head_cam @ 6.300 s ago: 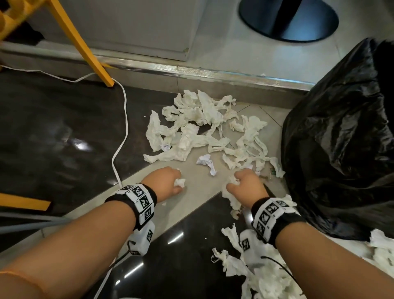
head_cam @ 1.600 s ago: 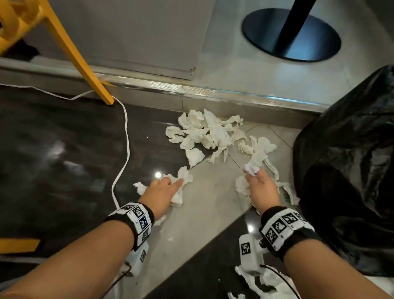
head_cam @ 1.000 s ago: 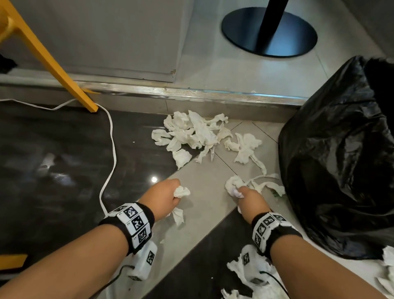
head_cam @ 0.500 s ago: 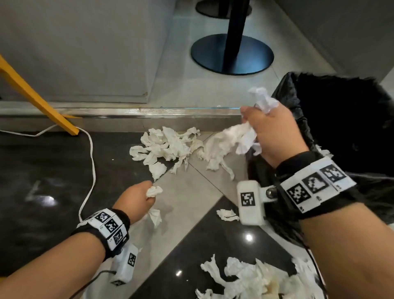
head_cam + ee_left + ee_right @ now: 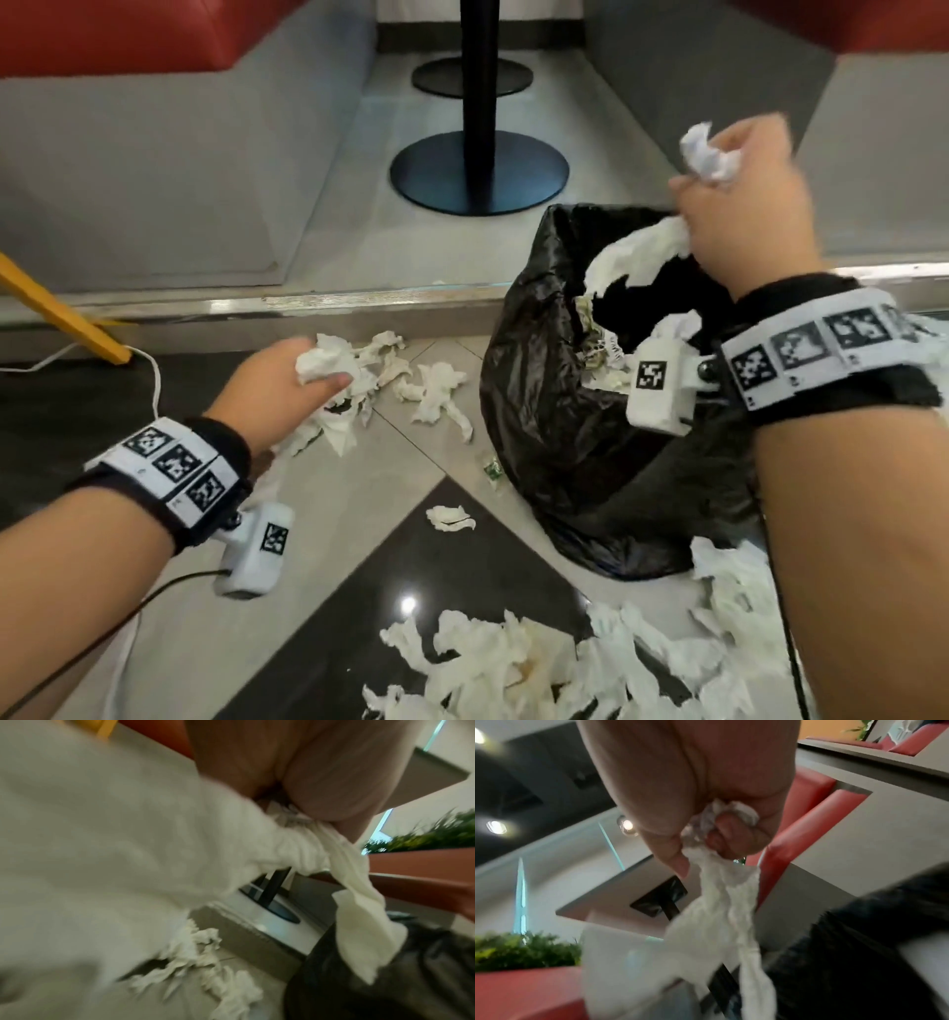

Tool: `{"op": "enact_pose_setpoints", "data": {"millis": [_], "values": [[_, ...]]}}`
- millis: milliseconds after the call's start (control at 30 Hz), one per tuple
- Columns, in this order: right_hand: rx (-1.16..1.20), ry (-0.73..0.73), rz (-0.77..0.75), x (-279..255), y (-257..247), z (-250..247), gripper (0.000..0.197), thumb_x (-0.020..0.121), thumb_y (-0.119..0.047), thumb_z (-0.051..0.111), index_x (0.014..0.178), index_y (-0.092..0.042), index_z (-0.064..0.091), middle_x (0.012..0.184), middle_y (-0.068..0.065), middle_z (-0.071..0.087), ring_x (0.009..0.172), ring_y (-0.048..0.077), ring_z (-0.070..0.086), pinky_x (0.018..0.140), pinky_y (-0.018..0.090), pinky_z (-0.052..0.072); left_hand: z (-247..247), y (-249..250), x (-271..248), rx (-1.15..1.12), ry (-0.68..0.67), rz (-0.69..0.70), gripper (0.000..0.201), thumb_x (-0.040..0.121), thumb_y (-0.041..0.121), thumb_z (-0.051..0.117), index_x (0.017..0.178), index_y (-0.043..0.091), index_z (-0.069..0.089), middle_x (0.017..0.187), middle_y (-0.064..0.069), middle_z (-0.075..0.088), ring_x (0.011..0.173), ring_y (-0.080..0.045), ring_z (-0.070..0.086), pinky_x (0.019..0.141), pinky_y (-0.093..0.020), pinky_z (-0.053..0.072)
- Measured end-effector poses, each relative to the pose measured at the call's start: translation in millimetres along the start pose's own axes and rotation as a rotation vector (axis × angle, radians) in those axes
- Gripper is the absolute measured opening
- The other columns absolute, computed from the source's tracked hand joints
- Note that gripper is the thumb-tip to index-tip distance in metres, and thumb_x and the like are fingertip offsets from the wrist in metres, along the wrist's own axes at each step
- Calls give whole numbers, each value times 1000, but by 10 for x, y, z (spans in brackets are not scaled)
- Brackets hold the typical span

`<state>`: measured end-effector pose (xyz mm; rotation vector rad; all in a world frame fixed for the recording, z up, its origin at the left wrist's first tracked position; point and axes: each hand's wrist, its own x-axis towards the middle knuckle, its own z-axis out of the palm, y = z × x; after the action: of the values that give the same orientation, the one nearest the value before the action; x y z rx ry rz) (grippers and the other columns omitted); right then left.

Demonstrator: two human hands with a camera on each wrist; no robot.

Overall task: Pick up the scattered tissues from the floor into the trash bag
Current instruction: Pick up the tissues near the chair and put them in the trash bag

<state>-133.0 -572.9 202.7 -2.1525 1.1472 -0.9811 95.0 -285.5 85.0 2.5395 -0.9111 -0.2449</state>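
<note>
Glossy floor tiles (image 5: 390,473) in grey and black run up to a metal-edged step, beyond which a black round pedestal base (image 5: 477,172) stands between red padded seats (image 5: 123,36). At the right a crumpled black plastic trash bag (image 5: 565,421) sits on the floor with its mouth open, some white paper already visible inside.

Above that opening the right hand (image 5: 739,200) is held with its grip closed round a bunch of white crumpled tissues (image 5: 637,252); one wad pokes out above the knuckles and a long strip hangs down over the bag's mouth. In the right wrist view the fingers (image 5: 731,835) curl tightly into the paper (image 5: 718,923).

Lower and to the left, the left hand (image 5: 277,395) has its grip closed on another white wad of tissue (image 5: 323,362), with more paper trailing beneath it just above the floor. The left wrist view shows that tissue (image 5: 295,845) bunched under the fingers, though blurred.

More scattered tissues lie near the step (image 5: 431,390), one small scrap (image 5: 452,516) on the black tile, and a large heap (image 5: 539,668) at the near edge. A yellow slanted leg (image 5: 56,313) and a white cable (image 5: 154,380) lie at the far left.
</note>
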Motion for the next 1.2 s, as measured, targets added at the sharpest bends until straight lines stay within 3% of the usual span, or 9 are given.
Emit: {"op": "enact_pose_setpoints", "data": {"millis": [200, 367, 567, 667, 833, 967, 1033, 1133, 1200], "values": [[-345, -649, 196, -182, 348, 132, 92, 81, -42, 65, 149, -24, 7, 145, 14, 41, 123, 32, 49, 98, 38, 40, -336, 1279, 106, -466, -85, 23, 55, 80, 51, 65, 121, 27, 38, 92, 2, 53, 66, -14, 50, 56, -29, 41], [-241, -387, 188, -50, 290, -289, 79, 82, -39, 63, 146, -21, 21, 144, 13, 43, 128, 32, 44, 103, 40, 37, -284, 2489, 464, -1064, -373, 59, 23, 84, 13, 50, 104, 8, 39, 95, -12, 39, 63, -19, 44, 63, -36, 38], [-16, -158, 134, 33, 100, -707, 68, 80, -38, 60, 141, -26, 31, 133, 6, 47, 116, 26, 52, 95, 36, 43, 267, 3007, 392, -564, -413, 123, 53, 85, 17, 53, 134, 10, 33, 114, -12, 45, 105, -27, 45, 83, -35, 42], [35, -141, 119, 18, 1, -669, 65, 78, -41, 62, 137, -28, 36, 129, 3, 49, 108, 25, 58, 93, 44, 50, 408, 2714, 400, -411, -508, 179, 63, 88, 21, 53, 143, 24, 24, 143, -7, 31, 121, -25, 40, 99, -44, 44], [118, -148, 63, -128, -242, -388, 58, 61, -54, 63, 116, -42, 51, 114, -5, 55, 106, 26, 61, 92, 50, 51, 129, 1621, 514, -263, -362, 254, 38, 90, 15, 52, 127, 16, 45, 111, -6, 45, 92, -20, 47, 77, -32, 42], [177, -186, -21, -344, -538, 68, 30, 61, -55, 62, 91, -49, 58, 108, -8, 61, 99, 22, 64, 88, 53, 52, 19, 216, 622, 122, -276, 115, 31, 86, 16, 56, 117, 14, 57, 127, -11, 50, 114, -29, 51, 96, -33, 42], [160, -258, -66, -509, -734, 395, 23, 69, -48, 64, 92, -46, 60, 103, -7, 65, 92, 18, 65, 88, 47, 53, 117, -422, 613, 249, -325, 27, 32, 84, 18, 58, 116, 18, 57, 133, -10, 46, 120, -32, 48, 103, -37, 39], [107, -464, -102, -847, -819, 945, 21, 81, -32, 66, 100, -37, 60, 79, -5, 64, 58, 1, 58, 63, 26, 48, 370, -1110, 605, 368, -335, -41, 40, 82, 22, 58, 122, 23, 54, 137, -8, 43, 122, -37, 44, 103, -44, 41], [47, -593, -109, -1101, -737, 1280, 19, 81, -29, 67, 95, -38, 60, 83, -7, 61, 57, -3, 57, 57, 14, 43, 566, -1359, 644, 384, -335, -55, 50, 80, 24, 60, 129, 28, 48, 146, -7, 33, 127, -38, 38, 103, -47, 41]]}}
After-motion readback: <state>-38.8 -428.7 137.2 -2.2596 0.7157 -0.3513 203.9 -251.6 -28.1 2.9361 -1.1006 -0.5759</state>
